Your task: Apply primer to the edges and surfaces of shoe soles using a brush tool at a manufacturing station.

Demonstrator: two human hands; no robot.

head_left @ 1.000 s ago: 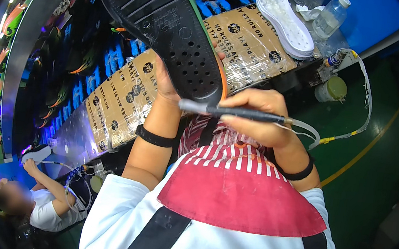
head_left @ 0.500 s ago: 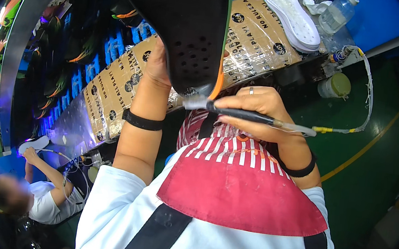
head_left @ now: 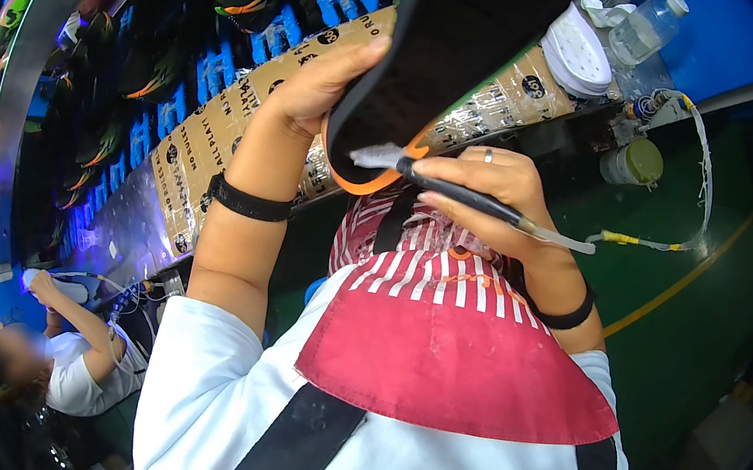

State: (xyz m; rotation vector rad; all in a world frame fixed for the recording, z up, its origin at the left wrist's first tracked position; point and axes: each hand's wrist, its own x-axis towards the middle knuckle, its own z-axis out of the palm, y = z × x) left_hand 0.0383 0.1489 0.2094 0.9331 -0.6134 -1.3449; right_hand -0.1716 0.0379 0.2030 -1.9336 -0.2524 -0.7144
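Note:
My left hand point(head_left: 319, 87) grips a black shoe sole with an orange rim point(head_left: 444, 65), held up close to the camera, sole side toward me. My right hand point(head_left: 486, 187) holds a thin black brush-like tool point(head_left: 457, 191) with a pale tip that touches the orange edge at the sole's heel. A clear tube point(head_left: 639, 239) trails from the tool to the right. Both wrists wear black bands.
A workbench covered in brown printed cardboard point(head_left: 188, 165) runs behind the sole. White soles point(head_left: 577, 53), a plastic bottle point(head_left: 647, 24) and a small jar point(head_left: 635, 161) lie at the upper right. A seated person in white point(head_left: 70, 357) works at lower left. Green floor at right.
The sole has been raised and turned closer to the camera, now filling the top centre. My right hand's tool tip has moved onto the orange heel edge.

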